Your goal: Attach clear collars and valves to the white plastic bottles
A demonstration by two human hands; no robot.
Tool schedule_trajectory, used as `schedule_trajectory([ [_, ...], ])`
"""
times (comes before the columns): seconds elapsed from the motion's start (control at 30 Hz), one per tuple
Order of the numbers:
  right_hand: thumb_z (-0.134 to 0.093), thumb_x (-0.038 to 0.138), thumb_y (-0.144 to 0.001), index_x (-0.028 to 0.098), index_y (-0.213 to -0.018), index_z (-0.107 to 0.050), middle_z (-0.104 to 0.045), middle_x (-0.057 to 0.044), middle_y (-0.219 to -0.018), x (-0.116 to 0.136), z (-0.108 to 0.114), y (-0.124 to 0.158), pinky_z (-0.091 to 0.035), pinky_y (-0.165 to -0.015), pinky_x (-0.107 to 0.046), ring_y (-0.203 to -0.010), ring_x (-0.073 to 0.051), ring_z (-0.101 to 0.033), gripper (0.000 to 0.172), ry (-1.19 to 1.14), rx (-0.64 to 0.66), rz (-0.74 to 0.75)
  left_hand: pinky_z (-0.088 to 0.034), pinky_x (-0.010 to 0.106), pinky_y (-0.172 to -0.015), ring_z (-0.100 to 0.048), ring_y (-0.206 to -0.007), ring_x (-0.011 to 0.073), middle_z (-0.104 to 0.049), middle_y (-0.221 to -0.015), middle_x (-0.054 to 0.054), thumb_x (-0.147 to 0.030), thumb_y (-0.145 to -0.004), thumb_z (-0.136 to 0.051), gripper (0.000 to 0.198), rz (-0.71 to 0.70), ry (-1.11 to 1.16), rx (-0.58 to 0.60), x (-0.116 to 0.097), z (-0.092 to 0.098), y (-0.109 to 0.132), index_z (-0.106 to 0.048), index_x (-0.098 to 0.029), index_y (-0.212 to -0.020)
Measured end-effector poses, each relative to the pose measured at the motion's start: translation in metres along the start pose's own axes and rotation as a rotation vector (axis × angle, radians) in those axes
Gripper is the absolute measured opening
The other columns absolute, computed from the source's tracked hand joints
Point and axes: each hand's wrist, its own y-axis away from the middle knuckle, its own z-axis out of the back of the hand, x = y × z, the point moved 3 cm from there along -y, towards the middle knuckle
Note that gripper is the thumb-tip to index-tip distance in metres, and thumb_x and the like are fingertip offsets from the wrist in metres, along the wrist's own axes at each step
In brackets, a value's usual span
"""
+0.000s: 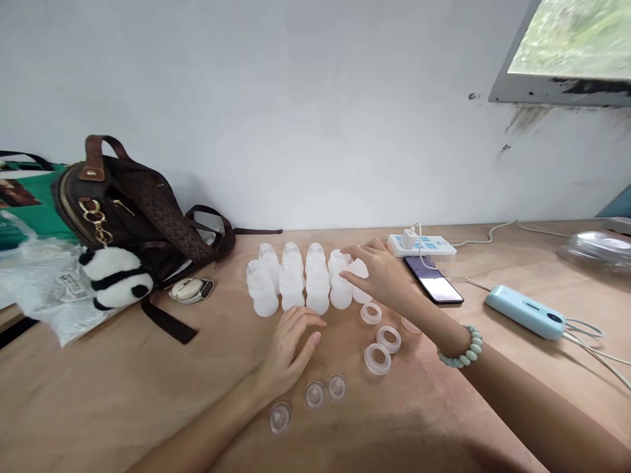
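Several frosted white baby bottles [292, 286] stand upright in two close rows, many topped with clear domed tops. At the right end, my right hand [374, 266] has its thumb and fingers closed around the upper part of a bottle [340, 292]. My left hand [290, 345] is on the table in front of the bottles, fingers curved, thumb apart, holding nothing. Below my right forearm lie several translucent rings [371, 313], one partly hidden by the arm. Clear nipple-shaped pieces [314, 394] lie near my left wrist.
At left are a dark backpack [142, 203] with a panda plush [116, 277], a plastic bag [44, 282] and a beige mouse-like item [191, 290]. A power strip [434, 245], phone [434, 279], blue device [525, 311] with cables and clear plastic containers [599, 249] are at right.
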Motion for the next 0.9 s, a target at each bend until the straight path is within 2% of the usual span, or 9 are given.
schedule_trajectory([
  [0.17,-0.070,0.033,-0.087,0.020,-0.115,-0.063,-0.075,-0.009,-0.091,-0.001,0.004,0.000,-0.036,-0.086,-0.043,-0.098,-0.032,-0.057,0.032,0.019,0.025,0.002,-0.042,0.034,-0.083,-0.057,-0.089,0.0204,-0.064,-0.093,0.005,-0.016,-0.099,-0.044,0.015,0.037,0.039,0.016,-0.001,-0.001,-0.002,-0.058,-0.020,-0.098],
  [0.3,-0.065,0.031,-0.089,0.020,-0.116,-0.061,-0.075,-0.007,-0.095,-0.004,0.021,0.005,-0.035,-0.088,-0.043,-0.100,-0.031,-0.058,0.029,0.004,-0.015,-0.020,-0.043,0.033,-0.080,-0.058,-0.086,0.0202,-0.064,-0.088,0.005,-0.022,-0.099,-0.046,0.018,0.099,0.146,0.087,0.001,-0.005,-0.005,-0.061,-0.019,-0.092],
  [0.4,-0.059,0.021,-0.091,0.021,-0.105,-0.062,-0.074,-0.004,-0.091,-0.006,0.035,0.017,-0.037,-0.085,-0.039,-0.091,-0.026,-0.061,0.015,-0.023,-0.093,-0.022,-0.043,0.031,-0.074,-0.058,-0.079,0.0186,-0.063,-0.085,0.005,-0.033,-0.099,-0.049,0.026,0.195,0.297,0.228,0.004,-0.005,-0.009,-0.066,-0.018,-0.088],
  [0.47,-0.055,0.015,-0.090,0.019,-0.092,-0.064,-0.071,-0.004,-0.084,-0.006,0.037,0.028,-0.038,-0.080,-0.036,-0.082,-0.022,-0.060,0.010,0.003,-0.059,-0.009,-0.042,0.029,-0.071,-0.056,-0.075,0.0172,-0.063,-0.084,0.004,-0.044,-0.096,-0.055,0.032,0.236,0.402,0.391,0.006,-0.004,-0.012,-0.069,-0.017,-0.087],
  [0.57,-0.058,0.015,-0.090,0.018,-0.078,-0.066,-0.068,-0.005,-0.082,-0.005,0.025,0.044,-0.037,-0.076,-0.035,-0.082,-0.022,-0.059,0.015,0.162,0.151,0.025,-0.041,0.028,-0.068,-0.052,-0.074,0.0164,-0.061,-0.083,0.002,-0.060,-0.076,-0.074,0.044,0.268,0.492,0.657,0.006,0.000,-0.013,-0.069,-0.018,-0.087],
  [0.67,-0.067,0.017,-0.086,0.018,-0.072,-0.069,-0.067,-0.009,-0.087,-0.005,0.006,0.056,-0.037,-0.074,-0.035,-0.086,-0.025,-0.057,0.015,0.291,0.282,0.035,-0.041,0.027,-0.069,-0.050,-0.077,0.0169,-0.059,-0.086,0.000,-0.062,-0.050,-0.089,0.058,0.283,0.420,0.814,0.006,0.002,-0.013,-0.069,-0.020,-0.086],
  [0.73,-0.069,0.015,-0.084,0.017,-0.067,-0.070,-0.067,-0.010,-0.087,-0.006,-0.005,0.060,-0.037,-0.072,-0.034,-0.083,-0.024,-0.057,0.016,0.307,0.302,0.034,-0.041,0.027,-0.071,-0.050,-0.079,0.0168,-0.057,-0.087,-0.001,-0.059,-0.048,-0.091,0.058,0.273,0.352,0.854,0.005,0.001,-0.012,-0.069,-0.021,-0.085],
  [0.9,-0.073,0.015,-0.081,0.016,-0.066,-0.071,-0.064,-0.009,-0.084,-0.007,-0.023,0.066,-0.039,-0.071,-0.034,-0.084,-0.025,-0.057,0.016,0.319,0.330,0.038,-0.042,0.026,-0.069,-0.052,-0.077,0.0158,-0.059,-0.083,-0.001,-0.053,-0.061,-0.088,0.042,0.244,0.314,0.886,0.006,-0.003,-0.010,-0.070,-0.019,-0.078],
])
